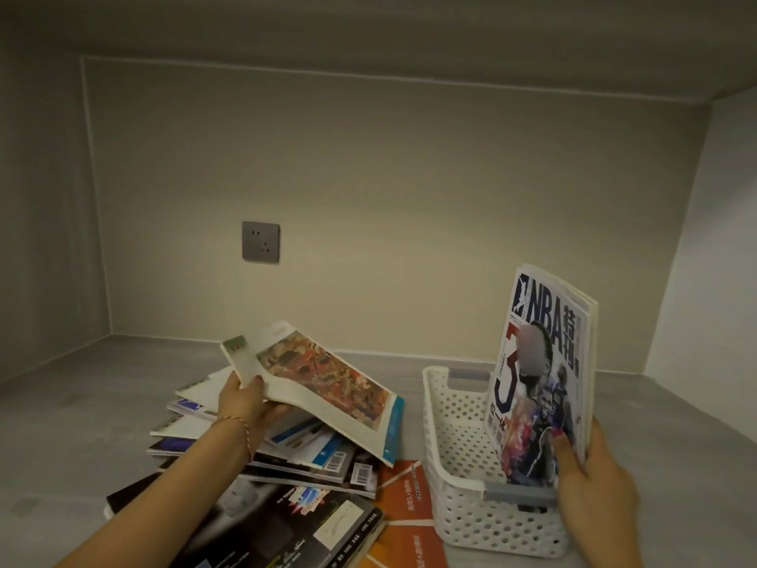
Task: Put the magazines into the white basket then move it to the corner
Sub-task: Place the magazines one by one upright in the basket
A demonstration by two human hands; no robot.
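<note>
Head view, NBA magazine (540,375) gripped upright by right hand (594,485) inside white basket (454,477) at lower right, painted-cover magazine (323,387) held by left hand (245,407) above magazine pile (262,477) at lower left.

You have one view only, from the camera on your head; it looks forward and slightly down across the grey surface (102,403) toward the far wall, where the socket (260,241) sits left of centre; your forearms enter from the near edge, so the lens sits close above them; the white basket (454,457) lies near right, the magazine pile (286,477) near left; wide-angle bending curves the wall edges; no second view overlaps it.
</note>
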